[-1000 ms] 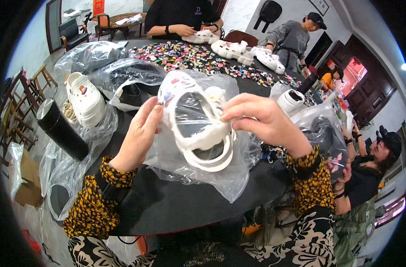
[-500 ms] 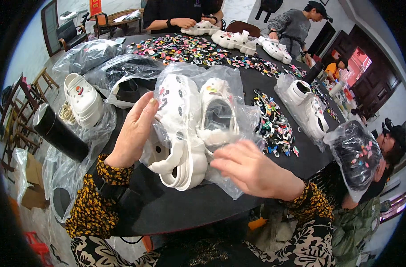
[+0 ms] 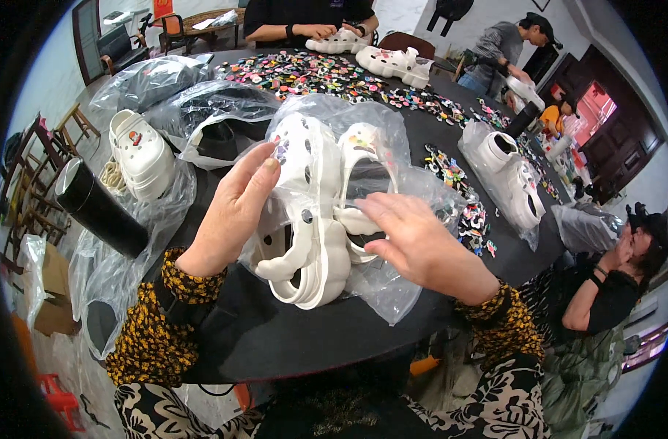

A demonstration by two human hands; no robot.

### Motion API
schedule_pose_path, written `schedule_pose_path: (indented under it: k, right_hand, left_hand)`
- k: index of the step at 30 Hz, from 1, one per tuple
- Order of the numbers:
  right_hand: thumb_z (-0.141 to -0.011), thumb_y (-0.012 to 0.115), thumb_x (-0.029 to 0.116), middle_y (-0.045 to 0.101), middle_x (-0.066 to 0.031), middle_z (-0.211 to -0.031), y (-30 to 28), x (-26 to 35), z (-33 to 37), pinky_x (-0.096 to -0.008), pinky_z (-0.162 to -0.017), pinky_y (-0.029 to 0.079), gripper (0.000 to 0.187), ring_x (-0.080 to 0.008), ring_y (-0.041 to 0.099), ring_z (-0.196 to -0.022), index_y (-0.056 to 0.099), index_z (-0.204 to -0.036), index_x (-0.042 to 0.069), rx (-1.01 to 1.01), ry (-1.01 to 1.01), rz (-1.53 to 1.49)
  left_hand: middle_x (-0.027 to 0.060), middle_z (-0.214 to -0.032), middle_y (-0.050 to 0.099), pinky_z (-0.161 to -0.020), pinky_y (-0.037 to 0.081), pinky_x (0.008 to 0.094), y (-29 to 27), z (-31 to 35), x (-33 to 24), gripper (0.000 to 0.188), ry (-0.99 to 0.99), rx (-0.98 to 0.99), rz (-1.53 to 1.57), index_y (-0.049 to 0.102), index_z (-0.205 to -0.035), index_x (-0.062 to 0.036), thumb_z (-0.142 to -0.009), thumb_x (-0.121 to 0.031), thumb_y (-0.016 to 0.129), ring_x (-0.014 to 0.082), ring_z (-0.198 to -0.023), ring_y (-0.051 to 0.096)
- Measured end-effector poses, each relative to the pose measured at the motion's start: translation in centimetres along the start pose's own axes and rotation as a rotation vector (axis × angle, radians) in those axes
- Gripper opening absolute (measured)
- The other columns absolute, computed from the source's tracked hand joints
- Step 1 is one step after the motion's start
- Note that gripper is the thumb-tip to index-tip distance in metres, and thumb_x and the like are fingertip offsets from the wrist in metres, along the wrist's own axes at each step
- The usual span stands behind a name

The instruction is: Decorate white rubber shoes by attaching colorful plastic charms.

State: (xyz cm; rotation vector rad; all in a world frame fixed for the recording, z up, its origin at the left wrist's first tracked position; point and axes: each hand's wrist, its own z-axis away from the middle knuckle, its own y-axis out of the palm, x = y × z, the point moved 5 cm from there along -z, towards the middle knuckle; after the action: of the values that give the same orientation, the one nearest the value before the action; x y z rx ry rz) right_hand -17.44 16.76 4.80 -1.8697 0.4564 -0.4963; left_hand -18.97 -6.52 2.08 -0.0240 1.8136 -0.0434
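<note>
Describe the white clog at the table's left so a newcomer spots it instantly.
Start at the dark table, left of the person's left hand. Beside a black cylinder is the white clog. Unlike the clogs right of that hand, it is unpaired and bears a red charm.

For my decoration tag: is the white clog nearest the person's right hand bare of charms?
No, coloured charms show on the toe of the white clog nearest the right hand.
</note>
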Motion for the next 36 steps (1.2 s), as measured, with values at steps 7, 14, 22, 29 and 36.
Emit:
schedule_pose_path:
  k: [7,14,22,29,36]
  right_hand:
    - [-0.084,0.064,0.012,0.063,-0.0234,-0.108,1.5,-2.1,-1.6,-0.0436,-0.093,0.043,0.039,-0.0392,0.058,-0.102,0.057,-0.121,0.0,0.073,0.184,-0.167]
    - [-0.084,0.061,0.005,0.069,-0.0117,-0.098,-3.1,-3.6,-2.0,-0.0265,-0.079,0.05,0.023,-0.0124,0.064,-0.089,0.066,-0.105,-0.004,-0.107,0.31,-0.511]
    - [-0.088,0.063,0.007,0.07,-0.0065,-0.083,-4.3,-2.1,-1.0,-0.0262,-0.068,0.051,0.015,-0.0097,0.064,-0.077,0.069,-0.098,-0.002,-0.259,0.406,-0.532]
    - [-0.087,0.068,0.024,0.063,-0.0173,-0.092,-2.4,3.6,-0.6,-0.04,-0.068,0.052,0.037,-0.0349,0.065,-0.079,0.061,-0.118,0.007,0.221,0.058,-0.301]
    - [-0.089,0.066,0.025,0.059,-0.0199,-0.093,-1.0,5.6,-0.8,-0.0445,-0.068,0.052,0.04,-0.0385,0.064,-0.079,0.053,-0.124,0.009,0.273,0.02,-0.413]
  left_hand:
    - [0.0271,-0.139,0.044,-0.109,0.033,0.0399,0.5,0.3,-0.9,0.065,0.294,0.114,-0.318,0.044,-0.136,0.0049,-0.087,-0.029,0.069,0.0362,-0.132,0.042]
    - [0.0284,-0.147,0.033,-0.111,0.031,0.0454,1.1,1.0,-1.4,0.083,0.439,0.248,-0.503,0.042,-0.139,-0.001,-0.077,-0.042,0.079,0.0425,-0.137,0.033]
    - [0.0282,-0.147,0.033,-0.109,0.033,0.0464,2.2,1.6,-0.7,0.078,0.479,0.217,-0.575,0.041,-0.139,-0.0009,-0.077,-0.029,0.079,0.0449,-0.133,0.035]
    - [0.0254,-0.148,0.032,-0.112,0.03,0.0439,3.2,2.2,-1.0,0.08,0.467,0.267,-0.644,0.038,-0.144,-0.0037,-0.077,-0.022,0.078,0.0406,-0.137,0.033]
    - [0.023,-0.147,0.037,-0.11,0.033,0.042,3.5,2.7,-1.0,0.07,0.45,0.237,-0.551,0.039,-0.144,-0.0046,-0.08,-0.007,0.068,0.0384,-0.135,0.036]
